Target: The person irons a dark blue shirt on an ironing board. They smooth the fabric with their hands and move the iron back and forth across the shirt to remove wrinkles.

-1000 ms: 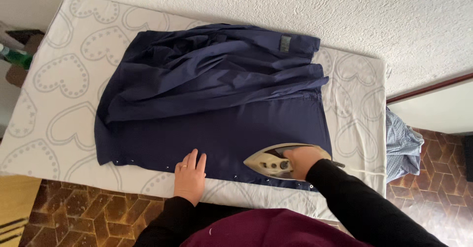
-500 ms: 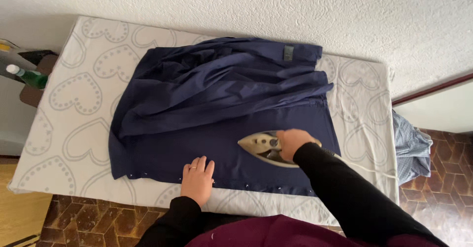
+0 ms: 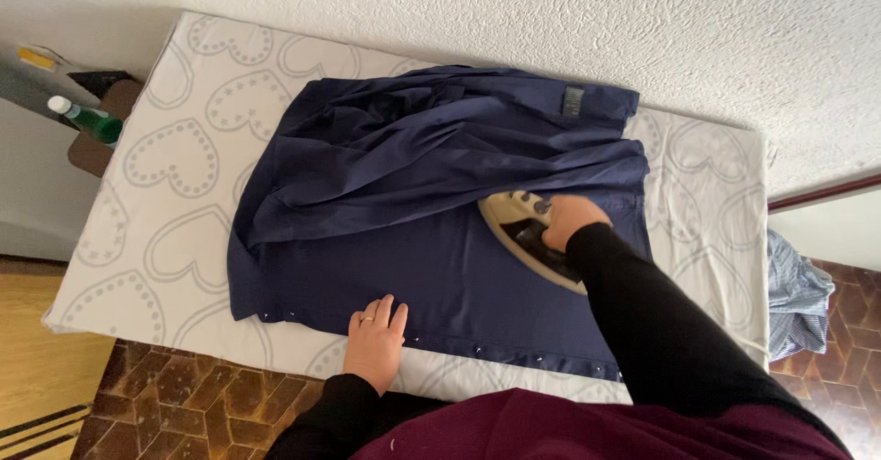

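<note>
A dark blue shirt (image 3: 431,203) lies spread across a padded surface (image 3: 174,185) covered in a pale cloth with a grey heart pattern. The far half of the shirt is bunched in loose folds, while the near half lies flat, with a row of small pale buttons along its near edge.

The right hand (image 3: 567,221) is closed around the handle of a cream-coloured iron (image 3: 528,235), which sits on the flat part of the shirt, its tip touching the edge of the folds. A black sleeve covers that arm. The left hand (image 3: 376,341) lies flat, fingers together, palm down on the near edge of the shirt, half on the fabric and half on the surface; a ring shows on one finger.

The surface stands against a white rough-textured wall (image 3: 642,38). Beyond its left end, a green bottle (image 3: 92,122) with a white cap stands on a small brown stand. Off the right end, a light blue striped garment (image 3: 797,299) hangs. The floor (image 3: 174,400) under the near edge is brown patterned tile, with lighter wood at the far left.
</note>
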